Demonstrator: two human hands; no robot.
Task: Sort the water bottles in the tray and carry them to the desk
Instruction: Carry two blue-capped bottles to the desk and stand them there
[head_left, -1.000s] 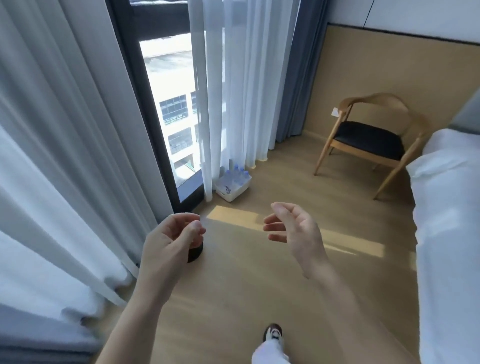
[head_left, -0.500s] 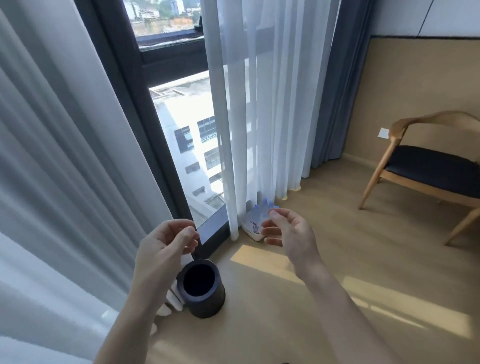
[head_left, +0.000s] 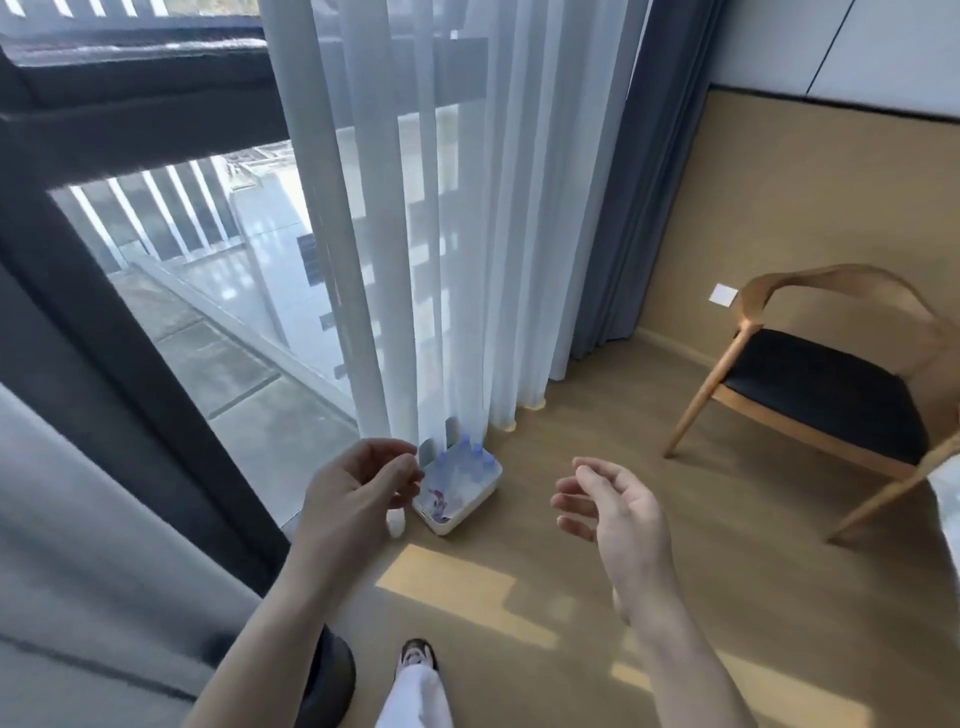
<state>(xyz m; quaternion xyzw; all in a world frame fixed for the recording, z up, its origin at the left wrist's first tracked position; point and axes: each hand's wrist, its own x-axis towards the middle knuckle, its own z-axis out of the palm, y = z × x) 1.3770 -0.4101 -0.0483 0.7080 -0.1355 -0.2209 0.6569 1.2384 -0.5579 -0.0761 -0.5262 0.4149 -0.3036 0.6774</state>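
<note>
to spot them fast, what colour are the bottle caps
Blue bottle caps, seen in the head view.

item one: tray (head_left: 472, 506). white, rectangular, rounded corners, shallow walls. sits flat on the wooden floor (head_left: 597, 519), one corner toward the viewer, far end against the hem of the sheer curtain (head_left: 441, 260).

item two: water bottles (head_left: 460, 462). small clear bottles with blue caps, standing upright inside the tray, grouped toward its far end and close together. exact count cannot be told; image is blurred. a patch of mixed colour shows at the tray's near end, detail unreadable. all bottles observed are within the tray walls.
</note>
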